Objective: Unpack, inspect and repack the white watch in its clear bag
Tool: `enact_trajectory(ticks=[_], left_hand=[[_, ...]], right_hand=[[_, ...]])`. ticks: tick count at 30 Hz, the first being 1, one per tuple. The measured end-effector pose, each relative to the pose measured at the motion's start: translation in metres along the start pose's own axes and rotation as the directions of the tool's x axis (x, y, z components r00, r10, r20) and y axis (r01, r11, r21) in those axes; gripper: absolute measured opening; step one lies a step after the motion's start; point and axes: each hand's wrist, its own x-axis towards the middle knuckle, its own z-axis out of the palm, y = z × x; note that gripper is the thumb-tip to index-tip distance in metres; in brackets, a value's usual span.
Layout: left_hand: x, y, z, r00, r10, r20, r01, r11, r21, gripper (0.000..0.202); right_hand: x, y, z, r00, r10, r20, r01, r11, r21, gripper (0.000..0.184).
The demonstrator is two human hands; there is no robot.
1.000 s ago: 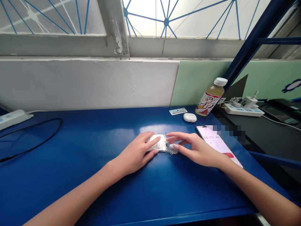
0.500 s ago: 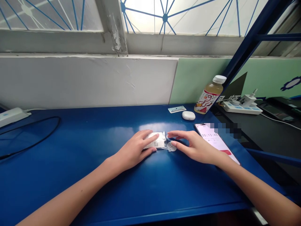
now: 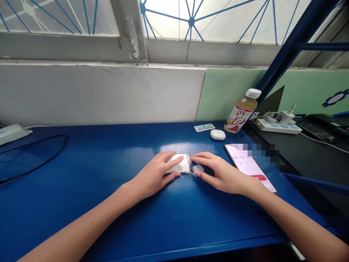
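Where the packet lies: a small white packet (image 3: 180,165) in clear wrapping sits flat near the middle of the blue table (image 3: 95,174), between the person's two hands.
Left hand (image 3: 152,176): the forefinger lies across the packet's top and the thumb presses its near edge, so the fingers are clamped on its left half.
Right hand (image 3: 222,173): forefinger and thumb are drawn together on the clear end of the wrapping, beside a small round see-through piece (image 3: 198,169); the other fingers are loosely bent.
Handling: the packet looks light, thin and soft, its wrapping slick and crinkly; on the glossy table it would probably slide unless pinned.
Where to hold: the flat white body suits pressing down, and the loose clear end suits a pinch.
Nearby: a phone (image 3: 249,165) lies just right of the right hand; a white earbud case (image 3: 217,134), a card (image 3: 204,127) and a bottle (image 3: 241,112) stand farther back; a cable (image 3: 35,160) lies well off to the left.
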Motion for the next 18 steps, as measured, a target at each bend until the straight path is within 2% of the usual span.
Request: enact_trajectory(ticks=[7, 18], left_hand=[[0.0001, -0.0012, 0.0011, 1.000, 0.001, -0.008, -0.001, 1.000, -0.018, 0.045], [0.0000, -0.0019, 0.0019, 1.000, -0.007, -0.003, 0.007, 1.000, -0.017, 0.046]], right_hand=[[0.0006, -0.0006, 0.0019, 0.994, -0.108, 0.001, 0.107, 0.981, -0.159, 0.041], [0.0010, -0.0001, 0.0058, 0.993, -0.120, -0.014, 0.115, 0.977, -0.180, 0.047]])
